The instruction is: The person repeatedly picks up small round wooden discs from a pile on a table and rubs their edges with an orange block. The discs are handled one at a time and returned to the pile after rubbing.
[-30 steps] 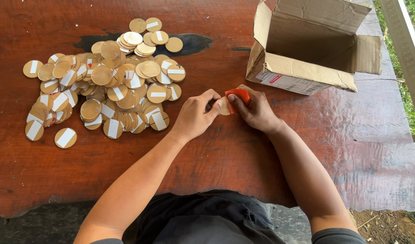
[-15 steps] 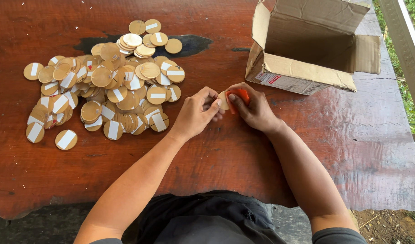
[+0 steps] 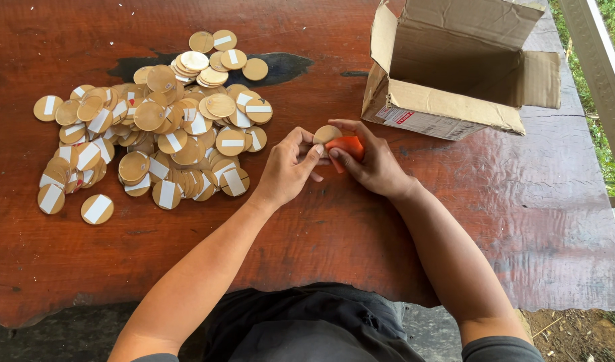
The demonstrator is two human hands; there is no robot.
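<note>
Two hands meet in the middle of a dark red wooden bench point(image 3: 334, 241). The left hand point(image 3: 287, 171) has its fingers curled in, and its fingertips pinch the edge of a small round tan disc point(image 3: 326, 134). The right hand point(image 3: 371, 161) is closed around an orange thing point(image 3: 348, 146). The orange thing sits just under the disc and touches it. Most of it is hidden by the fingers, so I cannot tell what it is. Both hands rest low on the bench, and the disc is held up between them.

To the left is a big pile of discs point(image 3: 153, 127). They are round and tan, and many have a white strip across them. Some lie flat on the wood, and some lie on top of each other. A few sit alone at the edges of the pile. The pile is well apart from the hands.

Near the right hand, a bit farther back, stands an open cardboard box point(image 3: 455, 100). Its flaps stick out, and its inside looks dark. It has a white label on the front side.

A dark patch point(image 3: 287, 66) marks the wood behind the pile. At the bottom you can see the person's dark clothes point(image 3: 307, 328). Green grass point(image 3: 605, 100) shows past the right end of the bench.
</note>
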